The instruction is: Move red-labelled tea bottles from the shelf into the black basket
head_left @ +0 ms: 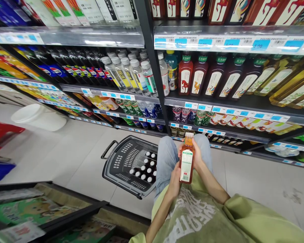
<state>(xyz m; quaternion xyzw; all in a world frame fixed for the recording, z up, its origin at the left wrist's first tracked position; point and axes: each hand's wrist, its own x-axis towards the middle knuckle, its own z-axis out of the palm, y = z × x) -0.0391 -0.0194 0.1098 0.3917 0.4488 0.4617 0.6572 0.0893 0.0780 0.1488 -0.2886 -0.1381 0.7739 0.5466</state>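
Both hands have their fingers around the bottle (186, 162), the left (175, 179) low on its side and the right (197, 153) near its shoulder; it is over the lap, label toward the camera, white cap on. The work looks partway along: the basket (110, 168) already has a cluster of white-capped bottles (143, 167), while the held one is outside it, apart from the shelf (212, 109) too. How much is left I cannot tell. The jeans (166, 165) hide the basket's right end, so the cluster cannot be fully counted. Fingertips behind the bottle are hidden, and the label's small print is unreadable.
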